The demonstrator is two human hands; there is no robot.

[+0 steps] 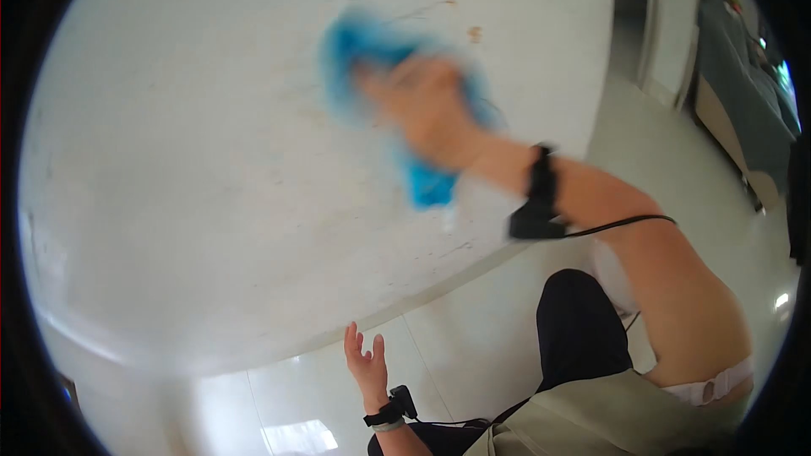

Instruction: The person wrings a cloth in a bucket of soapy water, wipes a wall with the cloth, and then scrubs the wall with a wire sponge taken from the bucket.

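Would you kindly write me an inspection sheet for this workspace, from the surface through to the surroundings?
Surface: white surface, with scattered dark marks and small brown marks.
Job's things: blue cloth, blurred.
Clutter: nothing seen.
Hands: right hand on the cloth, grip unclear; left hand open, holding nothing.
Cables: black cable by the right arm; another black cable near the left wrist.
Surroundings: glossy floor; grey furniture at the picture's right.

Likely a home, tiled floor, grey sofa-like furniture, white door frame
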